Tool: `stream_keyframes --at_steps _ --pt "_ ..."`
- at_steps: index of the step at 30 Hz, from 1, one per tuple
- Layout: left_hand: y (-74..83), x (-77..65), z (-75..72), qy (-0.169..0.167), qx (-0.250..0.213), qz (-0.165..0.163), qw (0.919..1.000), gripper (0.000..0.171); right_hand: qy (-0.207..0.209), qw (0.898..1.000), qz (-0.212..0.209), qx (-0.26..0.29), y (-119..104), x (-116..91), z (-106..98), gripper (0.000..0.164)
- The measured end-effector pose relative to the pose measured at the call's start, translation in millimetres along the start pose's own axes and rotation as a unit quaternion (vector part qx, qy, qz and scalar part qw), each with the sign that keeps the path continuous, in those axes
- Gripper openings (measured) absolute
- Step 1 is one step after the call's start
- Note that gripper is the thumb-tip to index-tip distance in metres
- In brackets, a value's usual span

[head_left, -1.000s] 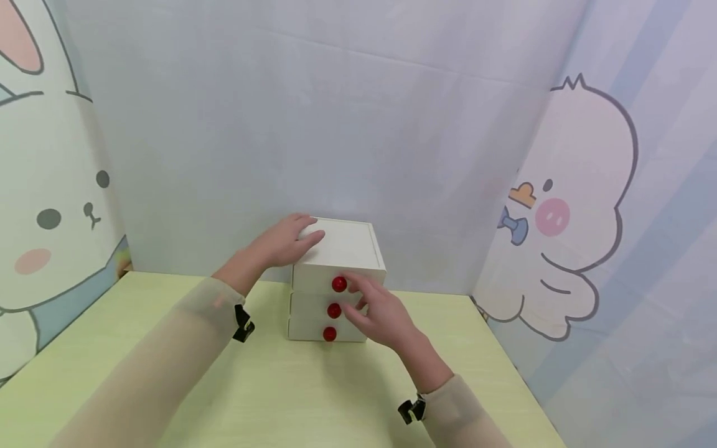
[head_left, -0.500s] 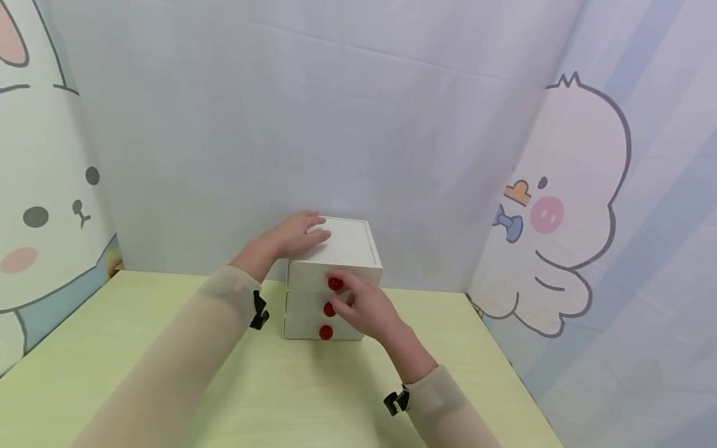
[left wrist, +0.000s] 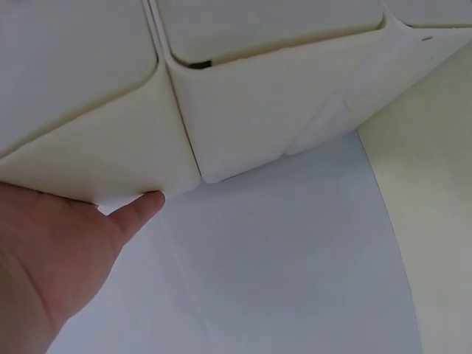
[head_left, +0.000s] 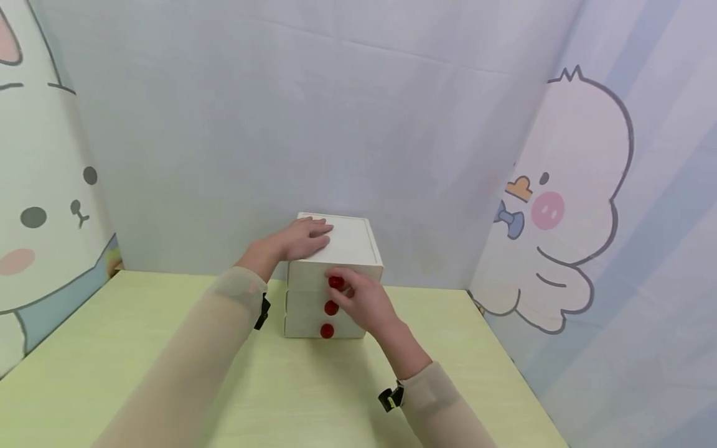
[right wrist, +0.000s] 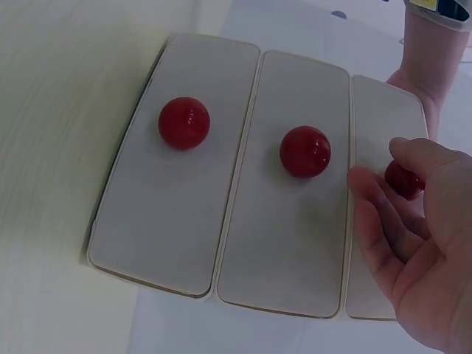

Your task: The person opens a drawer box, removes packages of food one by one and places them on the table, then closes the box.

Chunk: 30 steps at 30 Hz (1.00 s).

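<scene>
A small white drawer unit (head_left: 355, 239) stands against the back curtain, its three stacked drawers each fitted with a round red knob. My left hand (head_left: 299, 239) rests on the left part of its top, fingers extended. In the left wrist view, the thumb of that hand (left wrist: 70, 247) lies along the unit's upper edge. My right hand (head_left: 366, 302) has its thumb and fingers curled round the top drawer's knob (head_left: 336, 282). Seen from the right wrist, the middle knob (right wrist: 304, 152) and bottom knob (right wrist: 184, 123) are untouched. All three drawers sit closed.
The unit stands near the back of a pale yellow-green table (head_left: 302, 392). Behind it hangs a light curtain (head_left: 269, 124), with a printed rabbit (head_left: 45, 143) on the left and a printed chick (head_left: 577, 137) on the right.
My right hand has moved left onto the top knob, its fingers closing round it. My left hand has shifted slightly right and settled flatter on the unit's top.
</scene>
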<state>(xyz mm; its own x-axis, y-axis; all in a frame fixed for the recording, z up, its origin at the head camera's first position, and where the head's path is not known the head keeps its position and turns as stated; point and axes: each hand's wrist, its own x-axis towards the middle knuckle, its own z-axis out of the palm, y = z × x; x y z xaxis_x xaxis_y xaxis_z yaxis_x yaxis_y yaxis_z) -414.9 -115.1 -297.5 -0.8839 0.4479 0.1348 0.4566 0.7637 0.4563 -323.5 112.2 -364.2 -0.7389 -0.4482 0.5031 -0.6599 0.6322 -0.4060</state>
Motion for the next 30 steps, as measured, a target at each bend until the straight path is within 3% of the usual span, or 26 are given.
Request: stream_keyframes --at_steps 12,30 --pt "1.8 1.0 5.2 0.000 -0.004 -0.006 1.0000 0.060 0.033 0.999 -0.004 -0.003 1.1 -2.1 6.1 0.025" --pt "-2.0 1.5 1.7 0.008 -0.003 -0.006 0.9999 0.061 0.045 0.999 -0.025 0.016 -0.8 3.7 8.1 0.022"
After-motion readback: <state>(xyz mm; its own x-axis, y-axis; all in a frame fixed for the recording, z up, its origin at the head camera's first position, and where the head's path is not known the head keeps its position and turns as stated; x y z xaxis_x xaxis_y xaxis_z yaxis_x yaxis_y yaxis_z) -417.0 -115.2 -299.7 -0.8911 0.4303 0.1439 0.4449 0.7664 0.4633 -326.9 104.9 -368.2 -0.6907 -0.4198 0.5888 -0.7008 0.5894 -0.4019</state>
